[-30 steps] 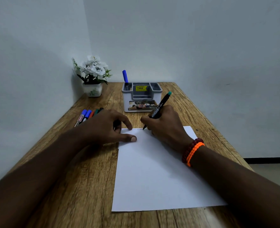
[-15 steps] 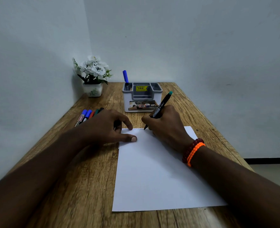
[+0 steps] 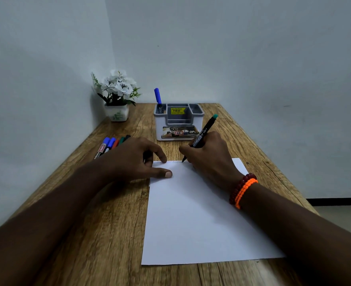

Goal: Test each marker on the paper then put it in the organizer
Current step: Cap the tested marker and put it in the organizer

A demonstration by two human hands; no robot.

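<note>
The right hand [image 3: 208, 155] grips the green-capped marker [image 3: 203, 134] in a writing hold, fingers curled round its black barrel, tip down on the paper [image 3: 195, 213] at the top edge. Compared with a second ago the tip sits a touch further right, and a thin zigzag line [image 3: 176, 162] now trails behind it along that edge. The marker leans away, its teal end pointing up past the organizer [image 3: 178, 129].

The left hand [image 3: 135, 159] is where it was, pinning the top left corner of the sheet: thumb flat on the paper, forefinger bent with its tip on the edge. Something dark shows under its palm, too hidden to name.

The paper is a smooth white sheet, plain but for the zigzag, lying straight along the wooden table [image 3: 100, 234], whose brown grain runs lengthwise with dark cracks. Two bracelets [image 3: 242, 190] ring the right wrist, one of dark red beads, one bright orange.

The organizer is a boxy white plastic caddy with grey compartments and a yellow price sticker; a blue marker [image 3: 158, 99] stands upright in its left rear slot. A row of loose markers [image 3: 111, 144] lies beside the left hand. A white square pot of white flowers [image 3: 116, 93] sits in the corner.
</note>
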